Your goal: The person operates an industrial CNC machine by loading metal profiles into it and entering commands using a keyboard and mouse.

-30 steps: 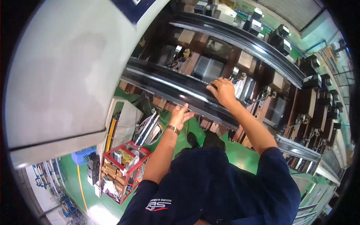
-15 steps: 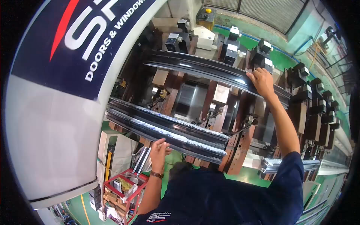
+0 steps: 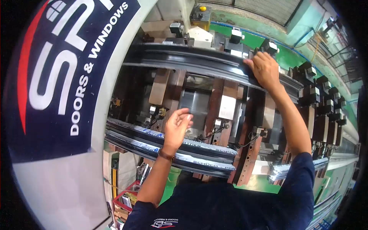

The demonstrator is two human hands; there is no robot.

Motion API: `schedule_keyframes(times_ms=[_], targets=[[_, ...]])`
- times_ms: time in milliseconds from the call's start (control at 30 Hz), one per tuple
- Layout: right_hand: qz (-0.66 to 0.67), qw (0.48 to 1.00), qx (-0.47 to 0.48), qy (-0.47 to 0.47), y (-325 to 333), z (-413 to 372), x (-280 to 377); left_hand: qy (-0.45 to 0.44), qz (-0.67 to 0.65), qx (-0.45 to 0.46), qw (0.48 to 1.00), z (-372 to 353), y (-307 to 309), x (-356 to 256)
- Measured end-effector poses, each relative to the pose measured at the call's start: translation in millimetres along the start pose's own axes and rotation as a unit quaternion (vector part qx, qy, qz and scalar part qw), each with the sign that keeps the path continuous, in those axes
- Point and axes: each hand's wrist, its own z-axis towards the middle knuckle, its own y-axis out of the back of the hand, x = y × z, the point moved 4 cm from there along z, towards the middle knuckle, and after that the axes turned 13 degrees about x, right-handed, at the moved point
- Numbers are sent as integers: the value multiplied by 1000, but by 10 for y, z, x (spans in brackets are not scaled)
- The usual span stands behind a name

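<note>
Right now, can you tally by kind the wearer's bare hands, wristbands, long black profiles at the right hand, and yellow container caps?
Bare hands: 2 (left hand, right hand)
Wristband: 1
Long black profile: 1
Yellow cap: 1
Total: 5

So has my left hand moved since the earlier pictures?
Yes: the left hand has moved forward, closer to the fixed white block on its right.

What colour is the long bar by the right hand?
The long bar is black, clearest in head view.
</note>
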Motion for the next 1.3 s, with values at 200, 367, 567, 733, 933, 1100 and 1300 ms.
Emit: schedule_keyframes(times_ms=[200,367,567,733,933,1100,1300], targets=[[-45,998,-43,6,-446,1042,-144,-5,39,95,995,822,-234,-331],[-32,998,41,-17,-1173,1666,-230,-7,9,116,993,1503,-389,-228],[22,997,61,-31,-1647,2098,-174,-8,13,83,996,2244,-529,-86],[68,996,34,-42,-1911,2077,-81,-17,-3,64,998,2654,-654,-24],[102,991,63,-53,-2095,2172,-87,-51,-64,62,995,3130,-757,66],[137,987,70,-48,-2146,2306,40,-40,-156,32,986,3251,-787,-132],[148,981,108,-68,-2173,2365,68,-12,-218,28,975,3420,-729,-176]])
